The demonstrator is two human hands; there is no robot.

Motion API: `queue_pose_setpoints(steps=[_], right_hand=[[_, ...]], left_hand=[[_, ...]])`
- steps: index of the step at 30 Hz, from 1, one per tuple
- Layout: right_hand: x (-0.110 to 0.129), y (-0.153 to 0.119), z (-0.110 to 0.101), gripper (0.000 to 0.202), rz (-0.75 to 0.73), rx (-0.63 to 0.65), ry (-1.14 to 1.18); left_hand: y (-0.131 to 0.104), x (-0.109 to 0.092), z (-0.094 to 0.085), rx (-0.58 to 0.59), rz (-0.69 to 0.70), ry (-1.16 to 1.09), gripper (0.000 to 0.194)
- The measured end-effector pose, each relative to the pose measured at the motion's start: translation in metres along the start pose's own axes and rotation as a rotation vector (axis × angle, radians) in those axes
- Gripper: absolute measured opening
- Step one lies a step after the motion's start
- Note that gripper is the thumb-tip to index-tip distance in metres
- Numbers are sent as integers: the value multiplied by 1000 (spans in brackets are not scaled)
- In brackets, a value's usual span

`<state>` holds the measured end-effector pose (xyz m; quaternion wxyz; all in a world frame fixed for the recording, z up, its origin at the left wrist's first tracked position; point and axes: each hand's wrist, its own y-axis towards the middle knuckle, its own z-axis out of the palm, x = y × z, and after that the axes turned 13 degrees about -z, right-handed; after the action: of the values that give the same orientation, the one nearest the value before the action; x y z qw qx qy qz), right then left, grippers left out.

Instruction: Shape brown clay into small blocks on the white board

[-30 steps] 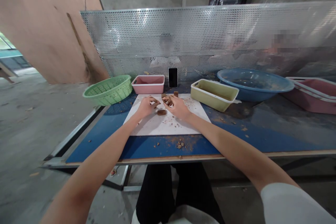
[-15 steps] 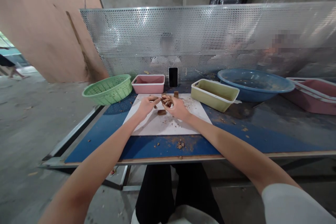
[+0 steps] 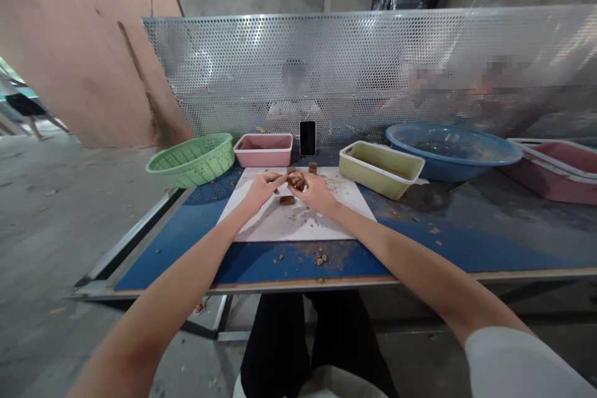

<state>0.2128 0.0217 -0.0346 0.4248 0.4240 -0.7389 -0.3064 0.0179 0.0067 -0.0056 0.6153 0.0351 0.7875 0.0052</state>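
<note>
Over a white board (image 3: 261, 230), my right hand (image 3: 318, 191) is closed round a small brown clay-like lump (image 3: 293, 183), partly hidden by the fingers. My left hand (image 3: 261, 189) meets it from the other side, thumb and fingertips pinched at the lump's left edge. Just below the hands a brown block (image 3: 286, 200) lies on the board. Another block (image 3: 312, 168) stands at the board's far edge, and a further one (image 3: 291, 170) shows behind my fingertips. Brown crumbs are scattered around my right hand.
A green basket (image 3: 193, 165), a pink bin (image 3: 263, 150), an upright phone (image 3: 308, 138), a yellow-green bin (image 3: 382, 171), a blue basin (image 3: 452, 152) and more pink bins (image 3: 559, 168) line the blue table (image 3: 177, 261). Behind rises a perforated metal panel (image 3: 345, 68). Brown bits (image 3: 321, 258) lie near the front edge.
My hands stay in nearly the same place, with the fingers shifting slightly on the lump. At the far left, a person in the background has come further into view.
</note>
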Motion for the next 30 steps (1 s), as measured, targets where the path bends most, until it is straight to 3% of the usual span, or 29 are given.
queue_pose_setpoints(steps=[13,19,30], right_hand=[[-6,-2,2,19,-118,63,-117],[-6,-3,0,23,-98,73,-132],[-9,-2,1,20,-101,49,-155]], left_hand=[[-4,-4,1,0,13,38,38],[-6,-4,3,-12,35,52,41],[-6,-2,8,-141,71,155,35]])
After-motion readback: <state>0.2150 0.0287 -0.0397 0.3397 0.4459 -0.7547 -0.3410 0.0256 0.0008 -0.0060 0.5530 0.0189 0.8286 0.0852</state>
